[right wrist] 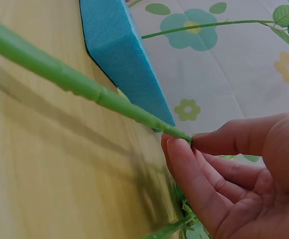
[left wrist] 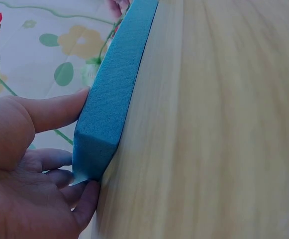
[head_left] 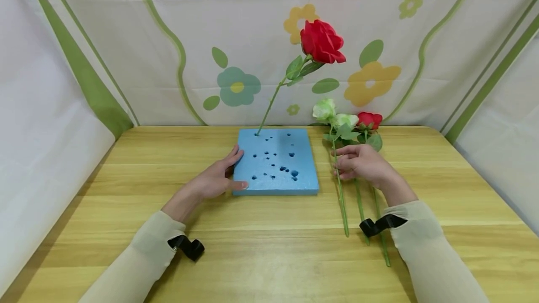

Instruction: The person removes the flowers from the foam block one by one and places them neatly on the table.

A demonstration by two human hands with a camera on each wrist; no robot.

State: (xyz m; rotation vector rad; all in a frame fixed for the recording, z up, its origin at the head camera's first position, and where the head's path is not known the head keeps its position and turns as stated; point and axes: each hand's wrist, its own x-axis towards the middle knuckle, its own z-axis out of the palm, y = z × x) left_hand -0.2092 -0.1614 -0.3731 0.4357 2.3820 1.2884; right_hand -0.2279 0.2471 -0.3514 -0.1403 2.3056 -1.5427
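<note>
A red rose (head_left: 322, 42) stands tilted to the right in a blue foam block (head_left: 263, 186), its stem in a hole near the far left corner. My left hand (head_left: 214, 176) holds the block's left side, thumb on the top near the front corner, fingers along the edge. With thumb and fingertips my right hand (head_left: 364, 165) pinches the green stem (right wrist: 84, 88) of a pale green-white rose (head_left: 323, 109). Another pale rose (head_left: 347, 120) and a second red rose (head_left: 369, 119) lie beside and beneath that hand.
Several holes dot the top of the foam block. A wooden table (head_left: 261, 251) carries everything. Behind it hangs a white curtain (head_left: 252, 18) printed with flowers, and white cloth also closes in both sides. The other two stems point toward the table's front.
</note>
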